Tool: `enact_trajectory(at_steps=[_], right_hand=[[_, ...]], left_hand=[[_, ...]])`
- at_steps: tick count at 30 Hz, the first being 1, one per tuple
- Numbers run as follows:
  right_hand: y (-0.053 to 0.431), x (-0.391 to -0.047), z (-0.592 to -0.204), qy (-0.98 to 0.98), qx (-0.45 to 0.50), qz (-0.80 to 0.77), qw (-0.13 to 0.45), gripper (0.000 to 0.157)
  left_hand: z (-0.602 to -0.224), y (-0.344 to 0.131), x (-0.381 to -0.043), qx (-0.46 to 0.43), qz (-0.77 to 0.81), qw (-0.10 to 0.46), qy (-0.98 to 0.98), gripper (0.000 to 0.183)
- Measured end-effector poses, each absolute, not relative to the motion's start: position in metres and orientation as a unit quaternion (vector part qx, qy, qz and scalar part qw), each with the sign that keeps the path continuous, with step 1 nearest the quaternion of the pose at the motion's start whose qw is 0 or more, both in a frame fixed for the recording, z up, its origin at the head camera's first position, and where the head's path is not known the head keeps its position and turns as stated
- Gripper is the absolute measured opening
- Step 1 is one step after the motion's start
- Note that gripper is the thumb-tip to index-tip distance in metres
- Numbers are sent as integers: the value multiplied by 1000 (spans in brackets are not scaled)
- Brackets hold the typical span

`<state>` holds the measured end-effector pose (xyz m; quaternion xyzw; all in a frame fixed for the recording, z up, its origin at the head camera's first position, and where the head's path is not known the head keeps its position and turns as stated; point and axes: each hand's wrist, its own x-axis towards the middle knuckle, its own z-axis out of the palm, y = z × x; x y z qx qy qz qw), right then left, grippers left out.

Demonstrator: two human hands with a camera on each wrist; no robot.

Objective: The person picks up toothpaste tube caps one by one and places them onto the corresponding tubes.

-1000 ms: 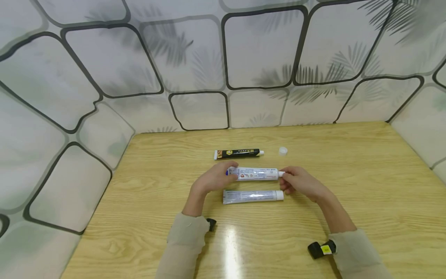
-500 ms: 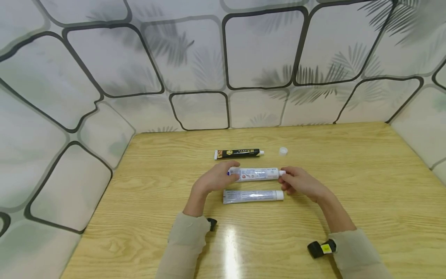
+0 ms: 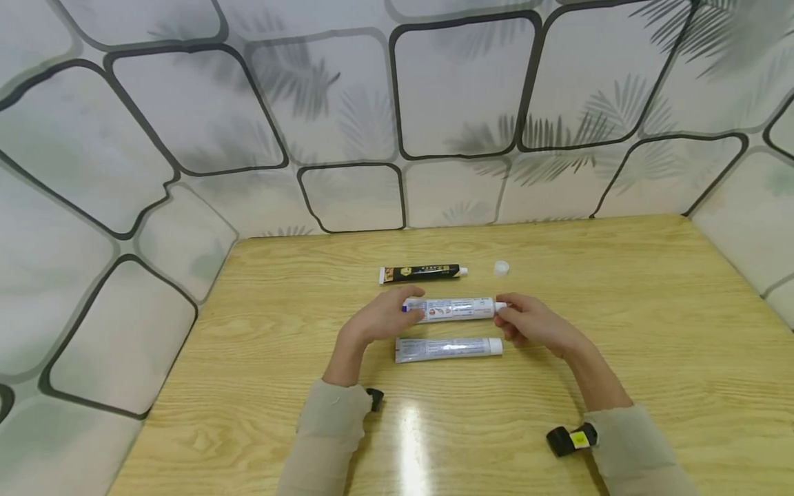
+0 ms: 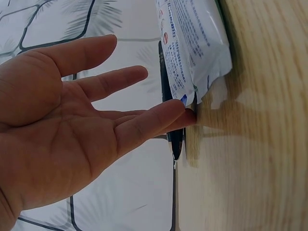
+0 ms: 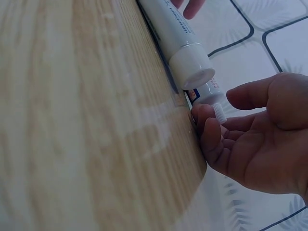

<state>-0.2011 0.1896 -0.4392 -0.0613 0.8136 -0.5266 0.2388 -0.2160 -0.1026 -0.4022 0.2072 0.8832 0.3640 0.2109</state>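
A white toothpaste tube (image 3: 455, 309) lies across the table between both hands, its narrow ribbed cap (image 5: 219, 113) pointing right. My left hand (image 3: 387, 315) is at the tube's blue-cornered crimped end; in the left wrist view its fingers (image 4: 134, 129) are extended and the thumb stands apart from the tube. My right hand (image 3: 533, 322) is at the cap, with curled fingertips (image 5: 210, 132) against one side and the thumb close on the other. Nearer to me lies a silvery toothpaste tube (image 3: 443, 349) with a wide white cap (image 5: 192, 67).
Behind the white tube lies a black tube (image 3: 422, 273) with gold print and a white tip. A small translucent round cap (image 3: 501, 267) sits to its right. The wooden table (image 3: 260, 331) meets a patterned wall covering (image 3: 459, 89) at the back and sides.
The white tube's printed face has turned slightly back and forth between the hands. Both hands stay at its ends, and the other tubes lie as before.
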Motion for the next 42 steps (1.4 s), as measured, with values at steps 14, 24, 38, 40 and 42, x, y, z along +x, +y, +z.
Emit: enact_trajectory(at_steps=[14, 24, 38, 40, 42], right_hand=[[198, -200, -427, 836, -65, -500, 217, 50], [217, -202, -419, 864, -66, -468, 173, 49], [223, -254, -430, 925, -66, -368, 70, 55], [221, -259, -435, 929, -76, -358, 60, 57], [219, -262, -439, 932, -86, -348, 52, 60]], left_hand=[[-390, -103, -215, 225, 351, 205, 885, 47], [-382, -116, -217, 197, 388, 150, 888, 38], [-403, -94, -288, 236, 348, 142, 896, 29], [-407, -93, -295, 243, 350, 159, 891, 29], [-412, -93, -300, 254, 345, 170, 887, 27]])
